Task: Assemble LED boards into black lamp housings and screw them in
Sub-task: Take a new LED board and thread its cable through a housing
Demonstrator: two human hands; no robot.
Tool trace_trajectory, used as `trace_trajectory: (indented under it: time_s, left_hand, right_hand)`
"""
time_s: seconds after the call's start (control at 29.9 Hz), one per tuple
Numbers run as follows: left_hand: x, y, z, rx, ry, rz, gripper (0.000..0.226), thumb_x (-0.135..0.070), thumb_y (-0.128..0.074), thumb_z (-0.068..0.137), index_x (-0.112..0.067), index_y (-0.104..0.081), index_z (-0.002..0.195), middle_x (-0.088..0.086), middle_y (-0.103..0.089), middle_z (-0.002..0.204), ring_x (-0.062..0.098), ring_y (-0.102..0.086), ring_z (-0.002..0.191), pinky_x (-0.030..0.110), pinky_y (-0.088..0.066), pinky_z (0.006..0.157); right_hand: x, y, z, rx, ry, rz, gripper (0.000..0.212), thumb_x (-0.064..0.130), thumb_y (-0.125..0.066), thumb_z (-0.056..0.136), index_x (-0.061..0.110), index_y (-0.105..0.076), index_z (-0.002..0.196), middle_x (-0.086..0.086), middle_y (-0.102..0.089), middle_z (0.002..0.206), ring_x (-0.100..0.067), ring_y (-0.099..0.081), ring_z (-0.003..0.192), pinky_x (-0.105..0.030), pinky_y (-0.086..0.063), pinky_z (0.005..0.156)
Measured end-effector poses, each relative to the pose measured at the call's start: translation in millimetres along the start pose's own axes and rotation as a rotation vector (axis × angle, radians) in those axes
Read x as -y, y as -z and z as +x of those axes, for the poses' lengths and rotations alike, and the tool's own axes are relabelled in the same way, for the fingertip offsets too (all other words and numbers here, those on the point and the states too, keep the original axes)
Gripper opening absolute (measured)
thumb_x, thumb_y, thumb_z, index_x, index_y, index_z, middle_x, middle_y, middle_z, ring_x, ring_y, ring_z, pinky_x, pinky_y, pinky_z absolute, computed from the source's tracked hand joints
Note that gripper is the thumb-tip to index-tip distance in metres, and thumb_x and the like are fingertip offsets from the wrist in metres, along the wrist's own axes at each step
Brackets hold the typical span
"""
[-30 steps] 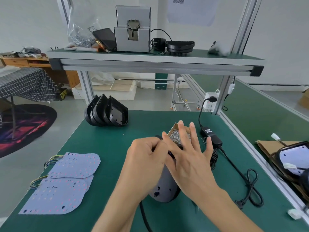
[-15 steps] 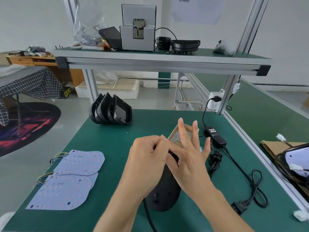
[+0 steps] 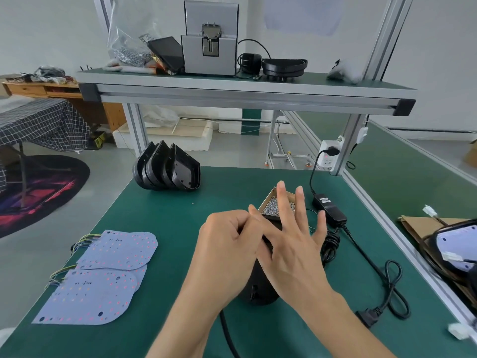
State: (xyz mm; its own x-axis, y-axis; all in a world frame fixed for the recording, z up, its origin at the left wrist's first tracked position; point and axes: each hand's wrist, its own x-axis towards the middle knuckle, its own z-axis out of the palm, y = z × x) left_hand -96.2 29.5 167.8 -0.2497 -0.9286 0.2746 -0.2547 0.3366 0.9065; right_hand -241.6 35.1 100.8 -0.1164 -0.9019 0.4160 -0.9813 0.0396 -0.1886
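A black lamp housing [image 3: 258,293] lies back-up at the middle of the green bench, with a black cable running from it toward me. My left hand [image 3: 227,244] is curled over its far end and grips it there. My right hand [image 3: 289,244] lies across the housing with straight, spread fingers, and its index fingertip touches my left hand. What sits between the two hands is hidden. Two pale LED boards [image 3: 118,250] [image 3: 90,298] with wire tails lie at the left. Three empty black housings [image 3: 167,171] stand nested at the back left.
A small cardboard box of screws [image 3: 271,205] sits just beyond my fingers. A power adapter [image 3: 329,208] and its coiled cord [image 3: 392,288] lie to the right. Finished lamps [image 3: 454,244] rest on cardboard past the right rail. An overhead shelf [image 3: 245,86] carries a screw feeder.
Both hands stay together over the housing. My right hand's fingers have spread a little wider, and my view has shifted slightly.
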Motion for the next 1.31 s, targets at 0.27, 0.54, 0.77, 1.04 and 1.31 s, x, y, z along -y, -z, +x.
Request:
trace_trajectory:
  time_s: [0.27,0.54,0.77,1.04,1.31]
  left_hand:
    - [9,-4,2,-0.023,-0.002,0.013,0.052,-0.016,-0.054,0.097,-0.023,-0.03,0.052,-0.012,-0.022,0.049,0.011,-0.018,0.049,0.024,-0.018,0.043]
    - [16,15,17,-0.017,0.013,-0.135,0.038,-0.035,-0.05,0.089,-0.017,-0.03,0.063,-0.001,-0.027,0.06,0.02,-0.022,0.058,0.037,-0.022,0.056]
    - [11,12,13,0.024,-0.027,-0.145,0.038,-0.033,-0.05,0.089,-0.013,-0.03,0.063,-0.003,-0.027,0.058,0.02,-0.023,0.059,0.04,-0.024,0.056]
    - [18,9,10,-0.033,-0.065,-0.072,0.04,-0.025,-0.05,0.089,-0.024,-0.032,0.053,-0.013,-0.026,0.052,0.012,-0.02,0.053,0.028,-0.021,0.048]
    - [22,30,21,0.096,-0.001,-0.43,0.041,-0.024,-0.052,0.094,-0.021,-0.038,0.056,-0.001,-0.031,0.053,0.018,-0.028,0.048,0.022,-0.031,0.047]
  right_hand:
    - [-3,3,1,0.036,-0.027,-0.002,0.065,0.067,-0.011,0.099,0.052,-0.038,0.155,0.006,0.01,0.176,-0.024,0.015,0.161,-0.064,-0.002,0.122]
    - [-14,21,2,-0.071,0.162,0.152,0.067,0.079,-0.041,0.093,0.046,-0.048,0.152,0.006,-0.011,0.176,-0.023,0.006,0.163,-0.064,0.002,0.123]
    - [8,23,4,0.03,0.151,0.408,0.027,0.062,-0.049,0.098,0.043,-0.066,0.09,0.027,-0.015,0.169,-0.006,0.01,0.16,-0.058,0.014,0.123]
    - [8,21,6,0.164,0.047,0.326,0.031,0.055,-0.055,0.102,0.059,-0.062,0.131,0.033,-0.006,0.168,-0.006,0.015,0.159,-0.05,0.019,0.122]
    - [-41,28,-2,0.326,0.198,1.101,0.086,0.063,-0.078,0.085,0.04,-0.04,0.159,0.015,-0.043,0.163,-0.011,-0.032,0.155,-0.051,-0.022,0.126]
